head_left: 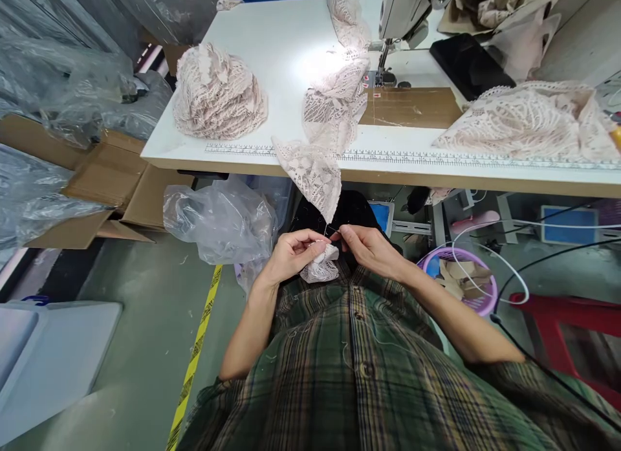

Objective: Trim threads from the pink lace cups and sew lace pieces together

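My left hand (294, 255) is closed in a pinch on a small piece of pale lace (321, 267), which bunches below the fingers in front of my shirt. Close beside it, my right hand (369, 249) is also closed, fingertips together at the lace's upper edge. A thin dark thing shows between the two hands, too small to name. Just above them hangs the pointed end of a long pale lace strip (317, 179), draped over the table edge and running back beside the sewing machine (405, 14).
On the white table (276, 63) lie a lace heap (218, 95) at left, more lace (528, 124) at right and a black flat object (470, 63). Below are a plastic bag (223, 218), a purple basket (488, 296), a red stool (557, 321) and cardboard boxes (109, 173).
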